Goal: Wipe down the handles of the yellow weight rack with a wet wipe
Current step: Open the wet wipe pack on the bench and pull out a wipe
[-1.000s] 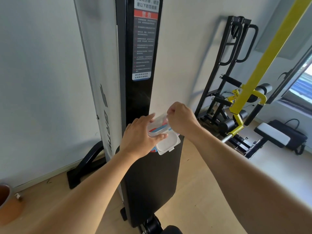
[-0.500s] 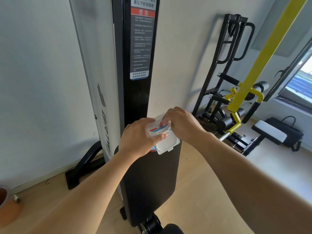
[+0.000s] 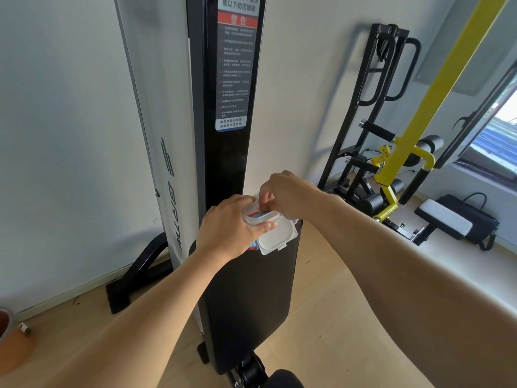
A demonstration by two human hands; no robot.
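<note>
Now left hand grips wipe pack; right hand pinches inside its opening.

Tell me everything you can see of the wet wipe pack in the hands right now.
The wet wipe pack is a small soft packet with red and blue print and a clear plastic flip lid, which hangs open toward the camera. The left hand grips it from the side, thumb across the front. The right hand reaches in from above, fingertips pinching at the opening; no wipe visibly drawn out yet. It is held in the air in front of the black padded bench.
</note>
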